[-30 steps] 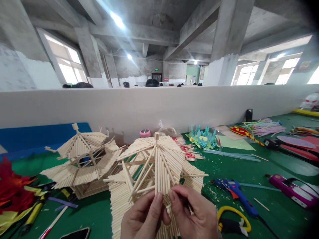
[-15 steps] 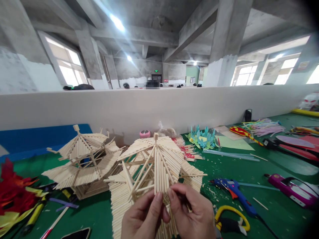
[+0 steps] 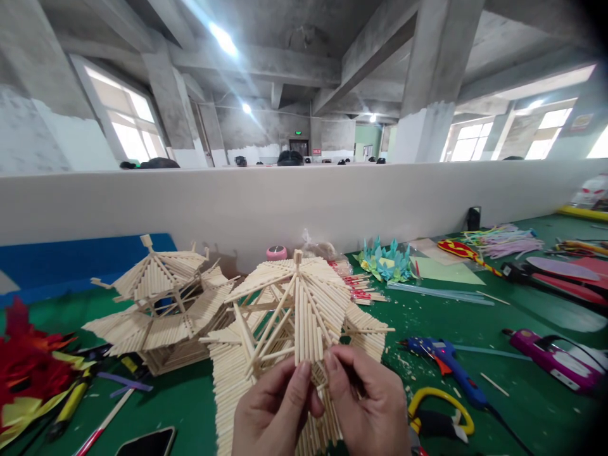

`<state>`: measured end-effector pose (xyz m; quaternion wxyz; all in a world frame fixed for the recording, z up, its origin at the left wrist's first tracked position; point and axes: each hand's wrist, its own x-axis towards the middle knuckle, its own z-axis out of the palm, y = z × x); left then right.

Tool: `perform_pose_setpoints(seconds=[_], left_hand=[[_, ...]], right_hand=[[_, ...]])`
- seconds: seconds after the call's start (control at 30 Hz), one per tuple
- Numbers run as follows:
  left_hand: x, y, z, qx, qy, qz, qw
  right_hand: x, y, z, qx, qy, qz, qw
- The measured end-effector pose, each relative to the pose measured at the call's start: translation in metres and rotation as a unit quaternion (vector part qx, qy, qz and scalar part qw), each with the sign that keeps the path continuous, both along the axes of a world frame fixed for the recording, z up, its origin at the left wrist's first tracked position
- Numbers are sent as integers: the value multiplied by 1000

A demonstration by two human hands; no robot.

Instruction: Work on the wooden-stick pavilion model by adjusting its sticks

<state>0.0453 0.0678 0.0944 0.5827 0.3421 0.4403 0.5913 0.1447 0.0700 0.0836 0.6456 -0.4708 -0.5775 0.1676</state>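
A pagoda-shaped model of thin wooden sticks (image 3: 289,310) stands on the green table (image 3: 475,329) right in front of me. My left hand (image 3: 273,415) and my right hand (image 3: 370,405) meet at the lower edge of its upper roof, fingertips pinched on the ends of the roof sticks. A second, similar stick pagoda (image 3: 161,304) stands to the left, untouched.
A blue glue gun (image 3: 446,367) and a purple one (image 3: 551,358) lie to the right, yellow-handled scissors (image 3: 441,418) by my right hand. A phone (image 3: 147,442), pens, red paper (image 3: 28,367), paper flowers (image 3: 387,263) and loose sticks crowd the table. A pale partition wall (image 3: 304,202) stands behind.
Both hands shifted slightly at the roof edge, my left thumb rising a little; the model and the rest stay put.
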Motion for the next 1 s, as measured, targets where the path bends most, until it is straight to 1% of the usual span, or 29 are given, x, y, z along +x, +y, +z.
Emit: perform_pose_setpoints(seconds=[0.13, 0.33, 0.47, 0.63, 0.77, 1.0], left_hand=[[3, -2, 4, -1, -21, 17, 1000], [0, -1, 4, -9, -26, -4, 1000], [0, -1, 4, -8, -21, 4, 1000], [2, -1, 4, -5, -26, 19, 999], [1, 0, 2, -1, -24, 16, 1000], [0, 1, -1, 6, -19, 15, 1000]], right_hand=[[-2, -1, 2, -18, 18, 8, 1000], [-5, 1, -1, -40, 27, 6, 999], [-7, 2, -1, -41, 37, 4, 998], [-10, 3, -2, -46, 31, -25, 998], [-11, 3, -1, -33, 12, -59, 998], [-12, 3, 1, -13, -13, -102, 995]])
